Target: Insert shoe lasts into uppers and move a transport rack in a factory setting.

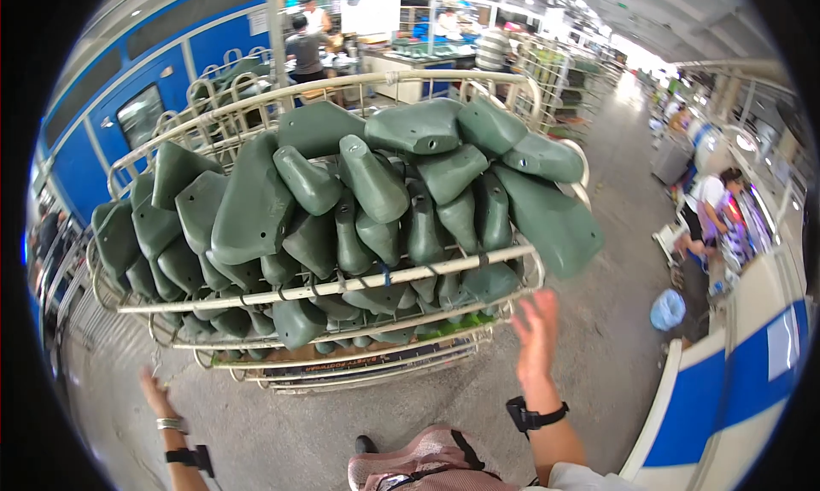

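Note:
A cream metal wire rack (342, 292) stands in front of me, its top shelf heaped with green shoe lasts (373, 184). More lasts lie on the shelves below. One large last (553, 222) juts out past the rack's right end. My right hand (536, 341), a black band at its wrist, is raised just off the rack's near right corner, fingers apart and nothing in them. Lower left, my left hand (156, 394) is held out with its fingers stretched, apart from the rack's left side. It looks empty, though its fingers are slightly smeared.
A blue-and-white machine or cabinet (726, 388) borders the right. A person in a white top (707, 196) sits beyond it, near a blue bag (667, 309) on the floor. Blue cabinets (154, 90) stand behind the rack at left. Other people work at the back.

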`<state>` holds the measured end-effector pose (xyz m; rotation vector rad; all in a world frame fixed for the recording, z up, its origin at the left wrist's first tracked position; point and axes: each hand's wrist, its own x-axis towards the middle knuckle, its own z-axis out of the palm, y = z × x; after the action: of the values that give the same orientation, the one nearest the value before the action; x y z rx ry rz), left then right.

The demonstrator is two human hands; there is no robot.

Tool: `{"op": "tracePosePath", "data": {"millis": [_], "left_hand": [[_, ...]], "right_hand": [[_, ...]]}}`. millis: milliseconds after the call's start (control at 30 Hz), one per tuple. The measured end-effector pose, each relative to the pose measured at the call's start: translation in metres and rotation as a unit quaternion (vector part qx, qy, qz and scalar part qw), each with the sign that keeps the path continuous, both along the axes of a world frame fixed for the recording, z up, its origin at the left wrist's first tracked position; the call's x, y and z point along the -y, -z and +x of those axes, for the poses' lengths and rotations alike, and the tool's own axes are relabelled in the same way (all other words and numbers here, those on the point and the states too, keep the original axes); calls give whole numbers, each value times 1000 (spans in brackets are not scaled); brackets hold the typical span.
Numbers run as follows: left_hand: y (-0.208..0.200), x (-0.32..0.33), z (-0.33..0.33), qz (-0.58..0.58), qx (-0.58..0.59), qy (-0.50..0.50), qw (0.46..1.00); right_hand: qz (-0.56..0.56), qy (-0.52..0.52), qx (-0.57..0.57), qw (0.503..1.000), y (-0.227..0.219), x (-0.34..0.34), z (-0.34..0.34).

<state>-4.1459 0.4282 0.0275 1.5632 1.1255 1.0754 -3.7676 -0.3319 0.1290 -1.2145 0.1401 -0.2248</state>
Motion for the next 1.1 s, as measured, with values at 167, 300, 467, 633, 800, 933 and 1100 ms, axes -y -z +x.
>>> {"op": "tracePosePath", "data": {"millis": [167, 300, 467, 633, 800, 933, 1100], "left_hand": [[-87, -129, 58, -183, 205, 102, 956], [-107, -94, 140, -251, 280, 176, 910], [-84, -140, 151, -209, 252, 194, 925], [-62, -154, 142, -163, 277, 152, 935], [-54, -151, 123, -147, 302, 234, 912], [-86, -68, 129, -131, 310, 228, 914], [-108, 0, 136, -100, 274, 258, 921]], "right_hand": [[168, -59, -40, 983, 4, -103, -6], [239, -43, -9, 970, -41, -163, 26], [74, 206, -80, 972, -37, -204, 80], [-130, 244, -76, 958, -54, -224, 63], [-208, 309, -47, 927, -46, -226, 77], [-203, 337, -22, 919, -30, -214, 98], [-247, 395, 1, 885, 30, -132, 185]]}}
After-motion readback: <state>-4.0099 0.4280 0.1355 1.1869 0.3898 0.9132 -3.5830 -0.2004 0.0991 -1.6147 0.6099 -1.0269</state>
